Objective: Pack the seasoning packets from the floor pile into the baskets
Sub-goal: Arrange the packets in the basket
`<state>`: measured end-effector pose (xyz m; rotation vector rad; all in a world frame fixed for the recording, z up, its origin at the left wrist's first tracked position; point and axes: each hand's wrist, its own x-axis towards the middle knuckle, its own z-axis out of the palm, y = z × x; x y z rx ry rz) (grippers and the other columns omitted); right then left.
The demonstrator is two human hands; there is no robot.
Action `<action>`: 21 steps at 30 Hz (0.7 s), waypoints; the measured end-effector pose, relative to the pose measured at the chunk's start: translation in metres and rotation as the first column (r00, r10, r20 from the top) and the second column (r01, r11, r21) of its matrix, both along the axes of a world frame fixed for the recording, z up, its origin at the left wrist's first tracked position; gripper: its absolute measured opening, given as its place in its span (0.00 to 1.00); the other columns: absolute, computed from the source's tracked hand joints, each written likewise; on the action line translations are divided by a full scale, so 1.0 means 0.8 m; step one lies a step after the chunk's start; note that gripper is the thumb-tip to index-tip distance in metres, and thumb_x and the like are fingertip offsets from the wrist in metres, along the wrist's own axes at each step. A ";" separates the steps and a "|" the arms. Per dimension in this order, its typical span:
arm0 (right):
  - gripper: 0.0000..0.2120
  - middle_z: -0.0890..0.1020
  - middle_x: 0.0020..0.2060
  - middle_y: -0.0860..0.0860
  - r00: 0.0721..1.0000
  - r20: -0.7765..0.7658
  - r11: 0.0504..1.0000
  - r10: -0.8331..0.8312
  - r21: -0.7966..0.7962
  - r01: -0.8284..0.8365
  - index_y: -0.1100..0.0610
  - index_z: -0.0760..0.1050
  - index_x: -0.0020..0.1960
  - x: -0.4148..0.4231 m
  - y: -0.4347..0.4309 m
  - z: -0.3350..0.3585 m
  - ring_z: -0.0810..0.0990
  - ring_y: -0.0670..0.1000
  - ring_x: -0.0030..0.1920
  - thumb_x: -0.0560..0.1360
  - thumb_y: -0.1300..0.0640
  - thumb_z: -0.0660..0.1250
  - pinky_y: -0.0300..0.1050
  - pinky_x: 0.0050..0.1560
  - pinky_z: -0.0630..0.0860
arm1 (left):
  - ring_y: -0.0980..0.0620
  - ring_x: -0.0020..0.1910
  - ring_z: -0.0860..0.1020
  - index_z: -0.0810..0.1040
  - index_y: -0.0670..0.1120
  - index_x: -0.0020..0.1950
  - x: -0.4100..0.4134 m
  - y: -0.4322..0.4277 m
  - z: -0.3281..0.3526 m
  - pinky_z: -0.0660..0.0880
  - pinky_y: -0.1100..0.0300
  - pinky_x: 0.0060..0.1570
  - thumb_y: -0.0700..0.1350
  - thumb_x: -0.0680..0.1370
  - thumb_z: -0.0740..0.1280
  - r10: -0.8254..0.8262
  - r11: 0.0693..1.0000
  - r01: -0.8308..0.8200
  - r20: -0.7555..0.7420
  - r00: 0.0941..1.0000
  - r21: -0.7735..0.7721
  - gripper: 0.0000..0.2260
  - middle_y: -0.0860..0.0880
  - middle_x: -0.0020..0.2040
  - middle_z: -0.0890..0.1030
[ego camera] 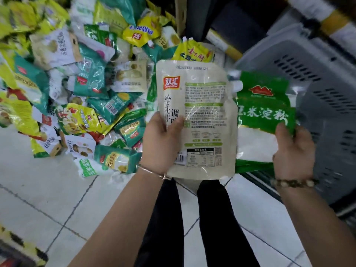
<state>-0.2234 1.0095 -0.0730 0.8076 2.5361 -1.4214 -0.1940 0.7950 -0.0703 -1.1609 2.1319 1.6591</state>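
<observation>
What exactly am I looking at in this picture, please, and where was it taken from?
There is no machine here: this is one picture from a wide-angle camera worn on a person's head, looking down at their two bare hands. The left hand grips a beige pouch with printed text facing the camera. The right hand holds a green-and-white packet, partly tucked behind the pouch. On the tiled floor to the left lies a big pile of packets, mostly green, yellow and white. A grey plastic basket is on the right.
</observation>
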 end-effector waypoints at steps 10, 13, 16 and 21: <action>0.13 0.73 0.41 0.57 0.981 0.153 0.973 -0.120 0.214 0.085 0.71 0.71 0.52 -0.018 0.171 -0.081 0.70 0.52 0.33 0.78 0.60 0.61 0.34 0.22 0.60 | 0.38 0.48 0.77 0.67 0.41 0.62 -0.073 0.143 -0.038 0.68 0.57 0.38 0.37 0.77 0.60 -0.399 0.870 0.355 -0.064 0.915 -0.341 0.13 0.45 0.50 0.80; 0.14 0.72 0.40 0.58 0.960 0.231 0.965 -0.159 0.241 0.101 0.72 0.71 0.53 -0.026 0.188 -0.117 0.70 0.53 0.38 0.77 0.60 0.63 0.45 0.29 0.56 | 0.36 0.50 0.77 0.66 0.41 0.61 -0.093 0.172 -0.080 0.70 0.52 0.41 0.36 0.77 0.58 -0.455 0.831 0.446 0.055 0.889 -0.332 0.13 0.40 0.53 0.80; 0.09 0.73 0.38 0.60 0.946 0.290 0.970 -0.146 0.228 0.080 0.65 0.69 0.51 -0.032 0.196 -0.156 0.72 0.54 0.35 0.77 0.60 0.64 0.40 0.25 0.61 | 0.37 0.53 0.76 0.67 0.40 0.60 -0.115 0.192 -0.129 0.71 0.51 0.45 0.37 0.76 0.60 -0.466 0.823 0.494 0.164 0.870 -0.281 0.13 0.38 0.56 0.78; 0.16 0.79 0.51 0.65 0.925 0.378 0.978 -0.043 0.203 -0.037 0.69 0.74 0.55 -0.028 0.208 -0.223 0.77 0.62 0.52 0.76 0.57 0.66 0.40 0.38 0.61 | 0.39 0.58 0.76 0.68 0.39 0.60 -0.139 0.207 -0.210 0.72 0.51 0.55 0.39 0.76 0.62 -0.492 0.787 0.576 0.338 0.802 -0.222 0.13 0.39 0.59 0.77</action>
